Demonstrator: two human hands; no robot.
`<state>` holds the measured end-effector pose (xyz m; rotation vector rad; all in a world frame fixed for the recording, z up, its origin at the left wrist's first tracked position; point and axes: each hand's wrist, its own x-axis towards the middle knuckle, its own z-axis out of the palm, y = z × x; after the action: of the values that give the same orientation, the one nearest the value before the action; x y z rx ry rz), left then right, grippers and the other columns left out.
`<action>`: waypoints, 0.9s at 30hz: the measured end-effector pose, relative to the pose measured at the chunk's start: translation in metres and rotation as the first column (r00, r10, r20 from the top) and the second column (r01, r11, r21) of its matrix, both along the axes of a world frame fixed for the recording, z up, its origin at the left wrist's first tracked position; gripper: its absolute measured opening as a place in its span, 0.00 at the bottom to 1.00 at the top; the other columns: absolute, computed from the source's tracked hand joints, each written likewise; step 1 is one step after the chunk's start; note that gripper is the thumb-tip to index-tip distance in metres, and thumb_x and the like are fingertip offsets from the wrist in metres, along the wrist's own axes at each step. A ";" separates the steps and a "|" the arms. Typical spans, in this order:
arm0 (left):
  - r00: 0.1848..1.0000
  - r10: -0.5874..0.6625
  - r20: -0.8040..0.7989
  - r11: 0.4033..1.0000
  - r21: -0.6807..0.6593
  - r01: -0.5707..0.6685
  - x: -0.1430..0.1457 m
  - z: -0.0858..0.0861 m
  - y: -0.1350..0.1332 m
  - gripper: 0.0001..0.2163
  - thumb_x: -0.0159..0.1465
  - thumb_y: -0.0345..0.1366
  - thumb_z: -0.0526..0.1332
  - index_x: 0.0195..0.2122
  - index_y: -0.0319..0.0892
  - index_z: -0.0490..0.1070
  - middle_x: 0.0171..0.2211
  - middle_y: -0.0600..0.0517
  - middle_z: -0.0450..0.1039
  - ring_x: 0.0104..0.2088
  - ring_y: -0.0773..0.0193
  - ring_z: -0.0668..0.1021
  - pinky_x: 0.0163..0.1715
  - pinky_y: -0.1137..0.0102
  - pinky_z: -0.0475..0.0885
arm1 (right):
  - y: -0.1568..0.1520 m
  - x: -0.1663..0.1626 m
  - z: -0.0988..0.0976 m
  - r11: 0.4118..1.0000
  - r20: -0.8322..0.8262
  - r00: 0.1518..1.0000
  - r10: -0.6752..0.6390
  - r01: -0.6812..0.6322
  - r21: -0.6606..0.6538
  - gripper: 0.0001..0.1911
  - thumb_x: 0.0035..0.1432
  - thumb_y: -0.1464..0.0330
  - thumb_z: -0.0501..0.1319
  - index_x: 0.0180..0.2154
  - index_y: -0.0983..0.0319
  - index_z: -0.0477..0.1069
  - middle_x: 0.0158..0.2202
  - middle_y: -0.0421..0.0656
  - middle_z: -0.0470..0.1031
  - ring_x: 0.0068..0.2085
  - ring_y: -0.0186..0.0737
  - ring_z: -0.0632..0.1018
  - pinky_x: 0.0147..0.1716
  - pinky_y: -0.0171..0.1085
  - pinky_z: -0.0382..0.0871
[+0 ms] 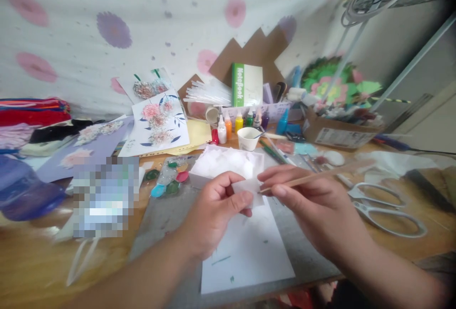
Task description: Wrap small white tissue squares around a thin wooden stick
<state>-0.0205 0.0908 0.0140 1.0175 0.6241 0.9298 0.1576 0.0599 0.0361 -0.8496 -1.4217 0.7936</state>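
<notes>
Pinched between the thumb and fingers of my left hand (223, 204) is a small white piece of paper (249, 190), thin and slightly see-through. My right hand (309, 199) grips a thin wooden stick (313, 177), blurred towards its far end. The stick's near tip meets the right side of the small piece. Below both hands lies a white sheet (249, 252) with a few green paint marks, resting on a grey cutting mat (160, 233). Just behind the hands stands a shallow white box (199, 181) filled with fluffy white material.
A paint palette (173, 187) with several colours lies left of the box. Behind are a white cup (248, 139), several paint bottles (238, 121) and a notebook (247, 84). Large scissors (388, 209) lie at right, near a cardboard box (342, 133). Flower pictures (155, 123) lean at back left.
</notes>
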 end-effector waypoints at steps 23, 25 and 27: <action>0.941 -0.206 0.270 0.967 -0.094 0.238 -0.001 0.009 -0.004 0.08 0.63 0.34 0.64 0.28 0.37 0.74 0.23 0.51 0.73 0.26 0.67 0.76 0.31 0.73 0.73 | -0.011 -0.002 0.018 0.989 0.172 0.985 0.003 -0.028 0.143 0.06 0.59 0.69 0.67 0.38 0.53 0.82 0.35 0.40 0.84 0.41 0.39 0.83 0.42 0.34 0.80; 0.941 -0.206 0.267 0.966 -0.094 0.239 -0.001 0.009 -0.004 0.08 0.63 0.33 0.64 0.28 0.37 0.74 0.23 0.52 0.73 0.26 0.67 0.76 0.31 0.73 0.72 | -0.012 -0.004 0.020 0.988 0.188 0.982 -0.002 -0.027 0.151 0.05 0.59 0.69 0.67 0.37 0.54 0.82 0.35 0.39 0.84 0.41 0.38 0.82 0.42 0.33 0.79; 0.943 -0.200 0.267 0.967 -0.098 0.233 -0.001 0.009 -0.004 0.08 0.63 0.33 0.64 0.28 0.37 0.74 0.23 0.52 0.73 0.26 0.67 0.76 0.30 0.73 0.72 | -0.012 -0.004 0.020 0.986 0.207 0.978 -0.010 -0.025 0.166 0.05 0.60 0.69 0.66 0.37 0.55 0.82 0.34 0.40 0.84 0.42 0.37 0.82 0.42 0.31 0.78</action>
<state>-0.0211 0.0871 0.0233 0.8154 0.3422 0.7983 0.1531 0.0484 0.0559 -0.8146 -1.6522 0.5935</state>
